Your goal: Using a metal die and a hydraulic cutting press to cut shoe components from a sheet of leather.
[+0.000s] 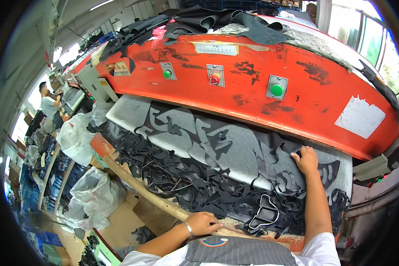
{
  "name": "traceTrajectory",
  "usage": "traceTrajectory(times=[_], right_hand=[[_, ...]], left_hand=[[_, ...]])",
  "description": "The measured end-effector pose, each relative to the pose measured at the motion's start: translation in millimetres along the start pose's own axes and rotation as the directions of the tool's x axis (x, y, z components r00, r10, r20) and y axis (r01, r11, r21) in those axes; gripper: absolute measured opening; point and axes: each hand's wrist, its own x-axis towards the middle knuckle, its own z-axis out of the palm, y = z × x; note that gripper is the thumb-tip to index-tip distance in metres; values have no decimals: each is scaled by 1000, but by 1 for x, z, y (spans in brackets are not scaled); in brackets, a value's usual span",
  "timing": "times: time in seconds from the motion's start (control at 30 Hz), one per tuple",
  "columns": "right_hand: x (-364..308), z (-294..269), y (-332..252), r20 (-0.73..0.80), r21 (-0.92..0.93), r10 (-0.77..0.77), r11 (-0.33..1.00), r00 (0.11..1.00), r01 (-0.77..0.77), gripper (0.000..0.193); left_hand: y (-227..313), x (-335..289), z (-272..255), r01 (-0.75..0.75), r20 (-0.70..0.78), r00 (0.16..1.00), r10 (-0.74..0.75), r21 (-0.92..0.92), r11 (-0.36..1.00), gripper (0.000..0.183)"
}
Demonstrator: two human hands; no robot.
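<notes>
My right hand (307, 160) reaches forward onto cut-out black leather-like sheet (279, 153) on the pale cutting board (235, 155), with thumb and fingers apart. The sheet is full of curved gaps, and loose strips of it curl around my forearm. My left hand (201, 224) rests on the near ledge by a wooden pole (142, 188), holding nothing, its fingers loosely bent. Between my hands a light-edged cutting die (265, 212) lies on a heap of black offcuts (177, 173).
An orange press beam (252, 97) spans above the board, with green buttons (276, 90) and a red button (214, 79). Plastic bags (95, 190) stand to the left. A person (50, 104) is at a far-left machine. More black sheets (199, 20) lie on top of the press.
</notes>
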Motion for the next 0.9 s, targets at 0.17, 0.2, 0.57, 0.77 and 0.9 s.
traceTrajectory(times=[0.17, 0.2, 0.57, 0.77, 0.9], right_hand=[[47, 20, 51, -20, 89, 35, 995, 999, -33, 52], [60, 13, 60, 15, 225, 94, 970, 995, -95, 56], [12, 20, 36, 95, 41, 183, 981, 979, -187, 45], [9, 27, 17, 181, -174, 334, 937, 925, -304, 48], [15, 13, 18, 176, -200, 399, 910, 900, -364, 48]], left_hand=[[-5, 25, -57, 93, -356, 923, -144, -157, 983, 26], [-12, 40, -78, 122, -414, 896, -161, -119, 985, 26], [-195, 228, -219, 202, -632, 769, 97, 384, 901, 42], [-192, 299, -237, 427, -434, 862, -263, 339, 838, 47], [-212, 277, -259, 250, -279, 950, -137, 425, 870, 52]])
